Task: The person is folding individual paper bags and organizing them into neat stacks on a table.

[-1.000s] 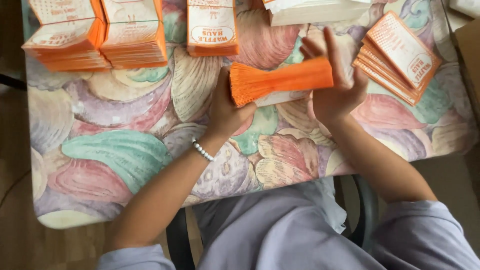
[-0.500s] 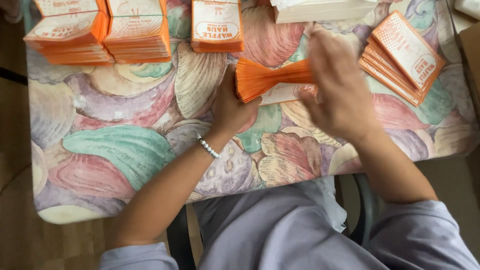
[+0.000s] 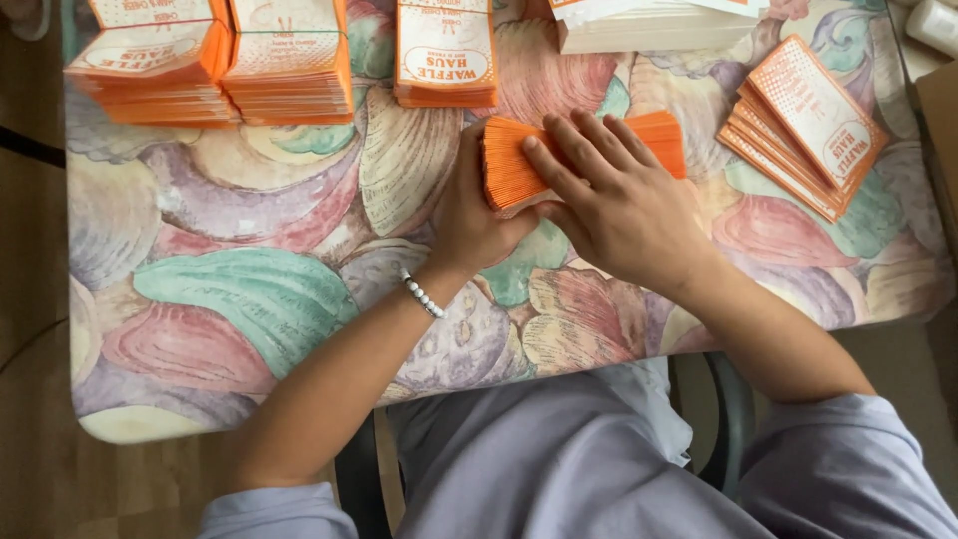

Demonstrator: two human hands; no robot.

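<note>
A thick bundle of orange-edged paper sleeves (image 3: 509, 165) lies on its side near the middle of the table. My left hand (image 3: 469, 215) grips its left end from below, thumb up against the stack; a white bead bracelet sits on that wrist. My right hand (image 3: 619, 200) lies flat across the top of the bundle, fingers spread and pointing left, covering most of it. Only the left end and a bit of the right end (image 3: 659, 135) show.
Several stacks of orange and white printed sleeves stand along the far edge (image 3: 150, 70) (image 3: 289, 60) (image 3: 444, 55). A fanned pile (image 3: 808, 120) lies at the right. A white stack (image 3: 649, 25) sits behind the bundle. The tablecloth (image 3: 230, 279) has a pastel shell pattern.
My right hand moved from the bundle's right end, fingers raised, to lie flat on top of it. The bundle tipped from level to slightly slanted. My left hand kept its grip.
</note>
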